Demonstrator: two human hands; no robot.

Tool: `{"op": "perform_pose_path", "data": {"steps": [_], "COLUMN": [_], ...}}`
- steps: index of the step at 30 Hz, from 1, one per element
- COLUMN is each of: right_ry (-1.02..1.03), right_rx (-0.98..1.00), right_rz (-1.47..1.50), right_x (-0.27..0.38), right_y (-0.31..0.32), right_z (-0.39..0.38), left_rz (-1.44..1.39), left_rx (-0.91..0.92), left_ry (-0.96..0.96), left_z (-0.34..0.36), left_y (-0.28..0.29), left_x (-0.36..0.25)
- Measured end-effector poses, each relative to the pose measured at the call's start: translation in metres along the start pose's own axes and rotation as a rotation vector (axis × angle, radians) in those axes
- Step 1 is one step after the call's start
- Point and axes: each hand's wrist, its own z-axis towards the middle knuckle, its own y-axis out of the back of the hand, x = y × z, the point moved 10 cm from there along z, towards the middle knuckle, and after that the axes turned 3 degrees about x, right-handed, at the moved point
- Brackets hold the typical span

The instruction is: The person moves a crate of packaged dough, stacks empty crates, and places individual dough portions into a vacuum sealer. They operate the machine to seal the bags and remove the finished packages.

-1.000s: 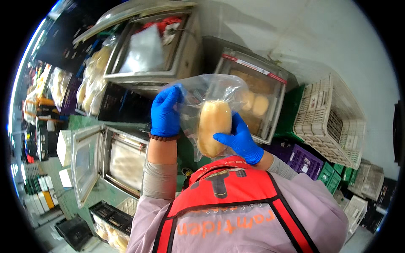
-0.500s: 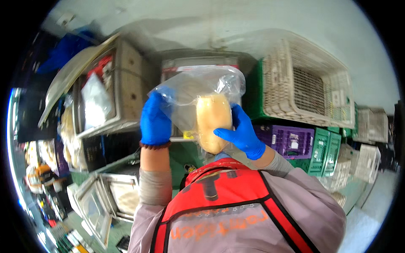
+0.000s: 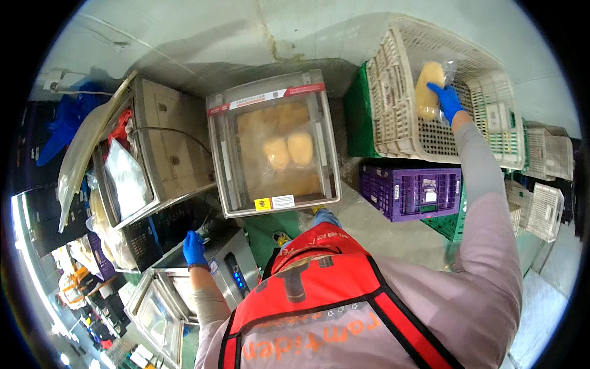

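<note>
My right hand (image 3: 448,103), blue-gloved, is closed on a bagged pale yellow oblong food piece (image 3: 426,92) in clear plastic. It is inside the white plastic crate (image 3: 393,117) at the far right. My left hand (image 3: 194,248), in a blue glove too, is low on the left beside a metal machine (image 3: 247,261) with a lit control panel. Its fingers look curled; what they hold, if anything, is hidden. Straight ahead is a packing machine (image 3: 335,178) with its clear lid down. Under the lid lie two similar pale yellow pieces (image 3: 300,148).
A purple crate (image 3: 409,192) stands below the white crate, with a green crate (image 3: 359,117) alongside. At left is another metal machine (image 3: 169,129) with its lid raised and plastic bags in it. A further raised lid (image 3: 150,317) is at lower left.
My right hand has carried the bagged piece from in front of me to the white crate at right. The left hand has let go of the bag and moved down left.
</note>
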Motion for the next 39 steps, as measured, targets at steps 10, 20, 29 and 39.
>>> {"op": "perform_pose_path", "data": {"steps": [10,20,29,39], "right_ry": [-0.658,-0.664,0.548,0.874], "right_rx": [0.449,0.396,-0.105,0.930], "right_rz": [-0.339,-0.174,-0.218,-0.246], "right_x": [-0.196,-0.159,0.127,0.121], "right_y": [-0.046,-0.054,-0.034,-0.569], "right_z": [0.040,0.050,0.016,-0.507], "left_rz": [-0.217,-0.271,-0.379,-0.407], "left_rx": [-0.167,-0.214,-0.384,-1.024], "left_ry": [0.721,0.698,0.491,0.322], "left_z": [-0.129,-0.163,-0.199,-0.401], "left_y": [0.021,0.013,0.050,0.237], "left_x": [0.187,0.175,0.237,0.389]}}
